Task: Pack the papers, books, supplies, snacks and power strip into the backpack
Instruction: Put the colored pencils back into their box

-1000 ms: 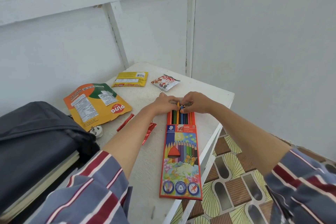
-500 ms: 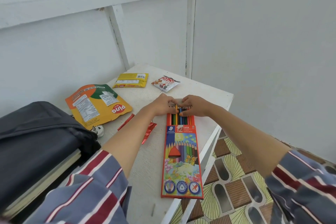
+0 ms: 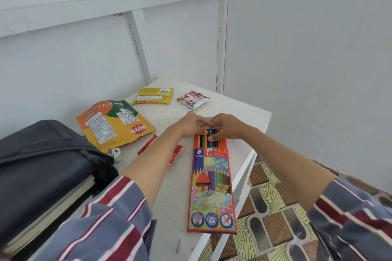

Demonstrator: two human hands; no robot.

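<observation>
Mid-frame, the left hand and right hand keep their grip clenched on the pencils, nudged barely deeper into the pencil box. It is not yet ready for the backpack.

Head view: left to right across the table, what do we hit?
Dark backpack → orange Pina pouch → yellow snack packet → Staedtler coloured pencil box. Left out, overlapping: white plug, red wrappers, red-and-white snack packet.
</observation>
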